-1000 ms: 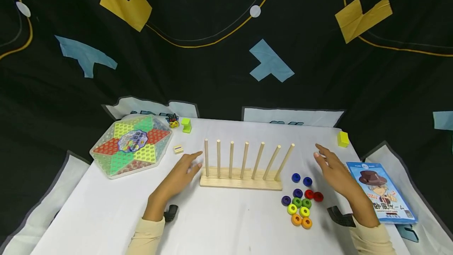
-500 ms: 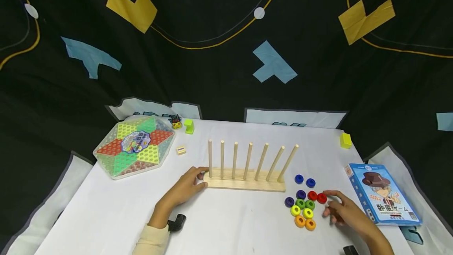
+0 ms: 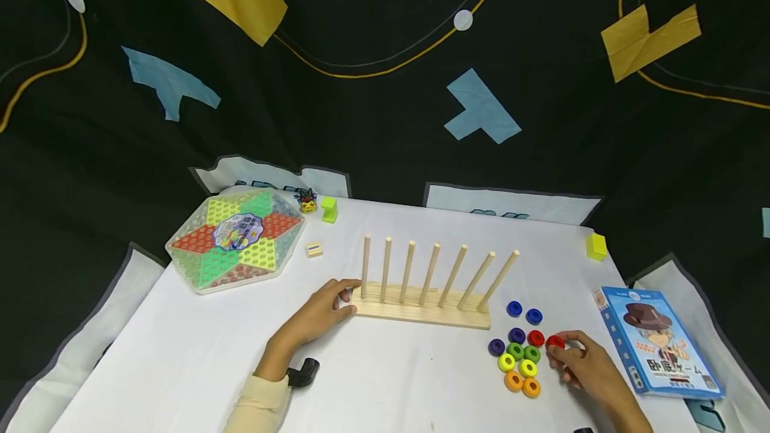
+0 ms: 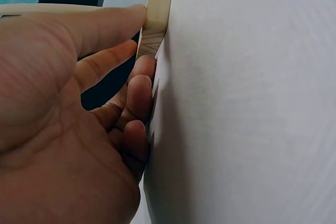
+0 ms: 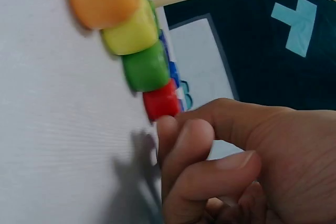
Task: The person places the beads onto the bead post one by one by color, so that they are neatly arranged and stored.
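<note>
A pale wooden peg rack with several upright dowels lies across the middle of the table. My left hand pinches its left end between thumb and fingers; in the left wrist view the thumb touches the end of the wooden base. At the right, my right hand pinches a red ring with thumb and index finger. Another red ring lies just left of it, beside green rings, yellow rings, orange rings, purple rings and blue rings.
A blue game box lies right of my right hand. Back left are a star-patterned board game case, a small figurine, a green block and a striped block. A yellow block stands at the back right.
My left hand has moved to the rack's left end and taken hold of it. From beyond the rings, my right hand has come down toward me and now pinches a red ring.
</note>
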{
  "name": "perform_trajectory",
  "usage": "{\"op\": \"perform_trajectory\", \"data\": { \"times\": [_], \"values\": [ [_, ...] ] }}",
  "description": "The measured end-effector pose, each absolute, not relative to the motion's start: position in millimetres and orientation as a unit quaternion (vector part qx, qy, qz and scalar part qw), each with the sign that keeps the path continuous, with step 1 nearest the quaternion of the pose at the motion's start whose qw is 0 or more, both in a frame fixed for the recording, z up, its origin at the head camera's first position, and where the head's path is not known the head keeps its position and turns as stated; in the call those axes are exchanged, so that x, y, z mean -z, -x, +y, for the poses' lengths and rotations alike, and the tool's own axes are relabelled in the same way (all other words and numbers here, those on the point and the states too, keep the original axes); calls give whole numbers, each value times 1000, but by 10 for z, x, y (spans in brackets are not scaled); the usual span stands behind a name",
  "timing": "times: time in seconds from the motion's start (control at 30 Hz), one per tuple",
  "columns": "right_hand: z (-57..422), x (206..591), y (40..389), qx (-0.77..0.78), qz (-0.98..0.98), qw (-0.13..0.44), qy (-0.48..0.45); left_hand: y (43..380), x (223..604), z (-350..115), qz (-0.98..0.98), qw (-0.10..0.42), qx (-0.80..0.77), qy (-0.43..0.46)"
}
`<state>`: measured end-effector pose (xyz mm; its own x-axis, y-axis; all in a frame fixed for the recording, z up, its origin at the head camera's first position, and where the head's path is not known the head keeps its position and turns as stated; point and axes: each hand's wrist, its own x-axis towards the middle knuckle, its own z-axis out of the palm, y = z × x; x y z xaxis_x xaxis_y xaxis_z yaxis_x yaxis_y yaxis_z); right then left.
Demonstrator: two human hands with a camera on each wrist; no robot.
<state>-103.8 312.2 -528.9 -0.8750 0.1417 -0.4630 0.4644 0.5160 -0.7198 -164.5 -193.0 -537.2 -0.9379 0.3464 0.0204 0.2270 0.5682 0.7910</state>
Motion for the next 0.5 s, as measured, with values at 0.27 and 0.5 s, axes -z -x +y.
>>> {"op": "perform_trajectory", "data": {
  "times": [0.27,0.5],
  "values": [
    [2963,4395,1081,380,914,1,-139,1670,5353,-1922,882,63,-436,-168],
    [2380,3471,1209,408,907,-104,-4,1626,5371,-1932,881,69,-441,-157]
  ]
}}
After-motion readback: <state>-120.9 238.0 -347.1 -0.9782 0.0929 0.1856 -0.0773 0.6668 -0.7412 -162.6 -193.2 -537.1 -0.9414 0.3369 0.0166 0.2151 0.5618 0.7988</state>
